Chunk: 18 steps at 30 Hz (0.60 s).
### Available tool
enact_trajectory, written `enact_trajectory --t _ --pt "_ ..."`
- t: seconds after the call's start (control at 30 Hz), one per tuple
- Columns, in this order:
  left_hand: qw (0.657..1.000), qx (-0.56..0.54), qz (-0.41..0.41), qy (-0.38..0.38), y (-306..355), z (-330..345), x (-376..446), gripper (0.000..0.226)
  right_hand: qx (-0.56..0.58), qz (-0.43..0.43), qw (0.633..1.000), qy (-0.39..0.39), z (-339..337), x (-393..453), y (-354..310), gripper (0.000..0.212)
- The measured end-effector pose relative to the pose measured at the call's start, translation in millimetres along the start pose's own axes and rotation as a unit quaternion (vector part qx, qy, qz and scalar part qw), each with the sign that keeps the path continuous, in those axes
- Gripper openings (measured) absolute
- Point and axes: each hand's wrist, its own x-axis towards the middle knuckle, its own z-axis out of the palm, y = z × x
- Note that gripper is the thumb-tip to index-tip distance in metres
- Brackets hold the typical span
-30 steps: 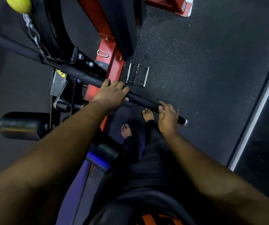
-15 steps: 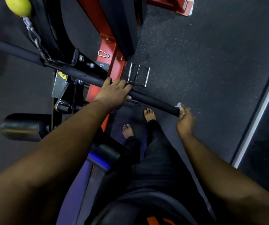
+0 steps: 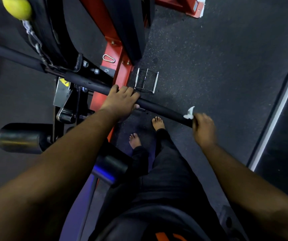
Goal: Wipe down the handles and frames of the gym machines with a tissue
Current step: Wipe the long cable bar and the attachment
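White tissue (image 3: 189, 113) now at bar (image 3: 164, 111) end, right of centre — slid outward | right hand (image 3: 204, 128) pinches it | left hand (image 3: 121, 101) grips bar mid-frame — this handle seems nearly wiped

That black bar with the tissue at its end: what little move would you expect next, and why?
Probably sliding the right hand with the tissue back along the black bar toward the left hand, which grips it mid-length. The tissue sits at the bar's tip, so the stretch between the hands is what lies within reach.
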Motion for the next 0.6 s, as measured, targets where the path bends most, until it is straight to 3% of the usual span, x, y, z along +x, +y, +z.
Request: enact_trajectory --t 0.1,0.27,0.37,0.47,0.6 --pt "1.000 -0.004 -0.001 -0.004 0 -2 1 0.047 0.103 0.095 0.990 -0.017 10 4 -24 0.030" --pt "1.000 0.000 0.004 0.001 -1 -2 0 0.047 0.254 0.036 0.966 -0.006 20 7 -88 0.032" --pt "1.000 0.007 0.009 0.005 -1 -1 0 0.048 0.153 -0.030 0.985 -0.072 19 5 -68 0.048" --pt "1.000 0.014 0.011 0.005 -3 1 1 0.047 0.025 -0.018 0.994 -0.103 17 -1 -18 0.071" --pt "1.000 0.007 0.014 0.019 -3 6 2 0.045 0.042 0.043 0.988 -0.140 26 0 -17 0.092"
